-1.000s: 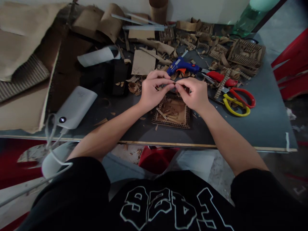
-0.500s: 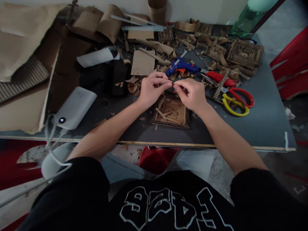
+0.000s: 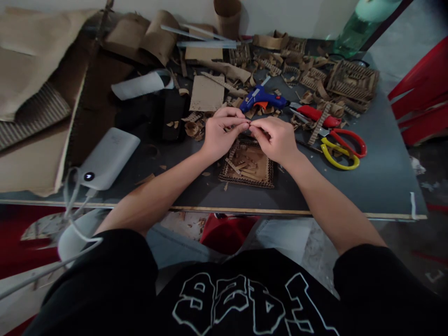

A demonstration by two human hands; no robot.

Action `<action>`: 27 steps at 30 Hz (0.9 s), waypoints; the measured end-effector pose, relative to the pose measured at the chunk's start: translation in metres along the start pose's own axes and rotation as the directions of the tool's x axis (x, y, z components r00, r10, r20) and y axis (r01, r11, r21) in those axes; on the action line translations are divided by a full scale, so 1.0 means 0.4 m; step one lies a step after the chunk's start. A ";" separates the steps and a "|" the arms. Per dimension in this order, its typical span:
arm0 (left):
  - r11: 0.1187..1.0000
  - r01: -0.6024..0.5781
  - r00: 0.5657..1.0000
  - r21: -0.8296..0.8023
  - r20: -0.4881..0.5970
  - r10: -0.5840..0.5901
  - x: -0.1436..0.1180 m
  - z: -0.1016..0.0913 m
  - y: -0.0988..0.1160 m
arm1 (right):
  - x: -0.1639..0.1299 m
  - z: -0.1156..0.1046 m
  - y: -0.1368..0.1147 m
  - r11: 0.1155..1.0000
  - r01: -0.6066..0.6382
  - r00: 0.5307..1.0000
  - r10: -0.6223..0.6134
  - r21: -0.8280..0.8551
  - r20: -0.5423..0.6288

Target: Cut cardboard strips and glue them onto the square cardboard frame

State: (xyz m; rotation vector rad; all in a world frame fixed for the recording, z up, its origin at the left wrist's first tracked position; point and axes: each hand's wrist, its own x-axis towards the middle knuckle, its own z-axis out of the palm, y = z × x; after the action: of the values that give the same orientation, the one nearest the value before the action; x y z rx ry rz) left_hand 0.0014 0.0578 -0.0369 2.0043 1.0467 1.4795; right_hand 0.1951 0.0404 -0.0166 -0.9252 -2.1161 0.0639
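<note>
My left hand (image 3: 224,133) and my right hand (image 3: 275,137) meet fingertip to fingertip above a small square cardboard tray (image 3: 247,181). Both are closed in a pinch; whatever sits between the fingertips is too small and hidden to name. Inside the tray lie several thin corrugated cardboard strips (image 3: 249,172). Its walls show layered corrugated edges, and the far side is partly covered by my hands. Just beyond my fingers a blue glue gun (image 3: 262,99) with an orange trigger rests on its side among cardboard scraps.
To the right lie scissors (image 3: 341,158) with red and yellow handles and a red-handled tool (image 3: 317,114). A white power bank (image 3: 110,158) with a cable sits at left. Cardboard sheets (image 3: 31,60), glue sticks (image 3: 206,44) and a green bottle (image 3: 355,35) stand or lie farther back.
The view has shifted slightly. My hands stay pinched together over the tray, with the right fingers slightly closer to the left ones.
</note>
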 end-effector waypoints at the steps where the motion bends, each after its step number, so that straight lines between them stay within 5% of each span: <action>1: 1.000 -0.001 1.000 0.012 0.000 0.001 0.000 0.000 0.000 | 0.000 0.000 0.000 1.000 -0.004 1.000 0.004 -0.004 0.005; 13: 0.998 0.000 0.999 0.062 0.050 -0.003 0.002 -0.007 0.012 | 0.000 0.003 -0.003 0.999 0.031 0.998 -0.032 -0.027 -0.060; 27: 0.937 -0.190 0.981 0.291 0.096 0.169 0.002 -0.022 0.012 | -0.004 0.014 -0.002 0.994 -0.036 0.999 0.032 -0.100 -0.036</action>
State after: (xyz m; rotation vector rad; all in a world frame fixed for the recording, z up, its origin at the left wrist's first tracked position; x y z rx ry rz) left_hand -0.0055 0.0547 -0.0302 2.4031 1.1407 1.3938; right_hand 0.1916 0.0402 -0.0213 -1.0150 -2.0880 -0.0414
